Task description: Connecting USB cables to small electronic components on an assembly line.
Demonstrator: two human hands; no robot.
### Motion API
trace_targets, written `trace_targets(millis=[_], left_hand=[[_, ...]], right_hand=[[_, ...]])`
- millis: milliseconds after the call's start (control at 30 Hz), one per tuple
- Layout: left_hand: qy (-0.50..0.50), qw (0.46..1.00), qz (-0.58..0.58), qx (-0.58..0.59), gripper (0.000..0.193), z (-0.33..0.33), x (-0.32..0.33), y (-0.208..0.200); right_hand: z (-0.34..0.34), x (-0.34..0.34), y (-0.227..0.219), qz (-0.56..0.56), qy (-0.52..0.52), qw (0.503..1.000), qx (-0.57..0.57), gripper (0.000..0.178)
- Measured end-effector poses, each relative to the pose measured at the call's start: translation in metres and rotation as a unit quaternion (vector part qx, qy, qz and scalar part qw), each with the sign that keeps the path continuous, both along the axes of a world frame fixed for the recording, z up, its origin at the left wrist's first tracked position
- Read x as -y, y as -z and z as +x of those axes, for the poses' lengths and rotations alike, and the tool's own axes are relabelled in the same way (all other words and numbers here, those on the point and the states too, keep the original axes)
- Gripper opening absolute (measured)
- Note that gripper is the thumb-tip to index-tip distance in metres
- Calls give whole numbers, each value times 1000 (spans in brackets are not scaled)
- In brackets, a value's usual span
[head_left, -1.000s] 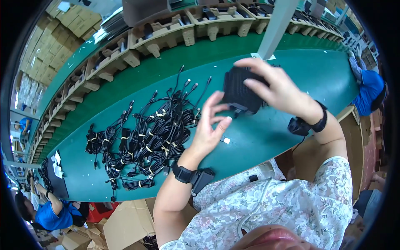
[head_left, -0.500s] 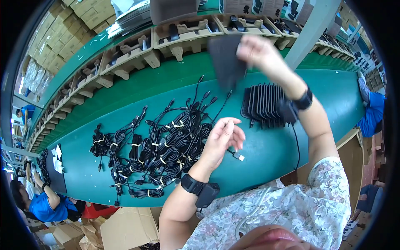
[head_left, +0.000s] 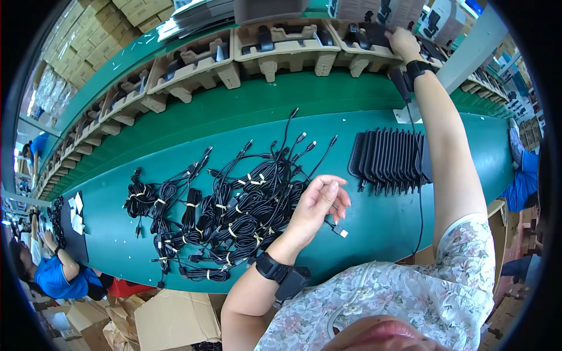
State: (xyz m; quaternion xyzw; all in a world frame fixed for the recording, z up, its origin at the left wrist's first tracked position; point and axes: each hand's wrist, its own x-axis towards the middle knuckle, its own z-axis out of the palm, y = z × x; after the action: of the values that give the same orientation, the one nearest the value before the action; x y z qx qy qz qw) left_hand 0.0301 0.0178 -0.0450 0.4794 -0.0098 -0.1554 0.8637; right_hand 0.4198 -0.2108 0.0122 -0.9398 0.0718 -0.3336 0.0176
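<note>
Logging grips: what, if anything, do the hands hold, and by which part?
The right hand meets a black flat piece at its right edge, gripping unclear; the left hand holds nothing.

The surface looked smooth and kinda glossy, the cables seemed like smooth plastic, and the trays had that rough, matt pulp-cardboard look.

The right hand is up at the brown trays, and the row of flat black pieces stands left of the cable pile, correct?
Not quite: the head view shows the row of flat black pieces right of the cable pile, not left. The right hand is at the brown trays.
</note>
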Motion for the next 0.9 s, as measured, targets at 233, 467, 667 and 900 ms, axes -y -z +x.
trace_targets(millis=[233, 467, 667, 900], left_hand=[[2, 1000, 8, 7, 27, 0, 2, 4], [11, 1000, 1, 25, 25, 0, 3, 11], [7, 999, -23, 27, 24, 7, 11, 6], [-56, 998, 23, 7, 22, -10, -12, 18]], right_hand=[[-57, -118, -12, 21, -356, 914, 195, 29], [43, -152, 6, -185, -324, 926, 49, 28], [122, -44, -33, -272, -358, 886, 114, 20], [-177, -167, -47, 19, -327, 945, -12, 21]])
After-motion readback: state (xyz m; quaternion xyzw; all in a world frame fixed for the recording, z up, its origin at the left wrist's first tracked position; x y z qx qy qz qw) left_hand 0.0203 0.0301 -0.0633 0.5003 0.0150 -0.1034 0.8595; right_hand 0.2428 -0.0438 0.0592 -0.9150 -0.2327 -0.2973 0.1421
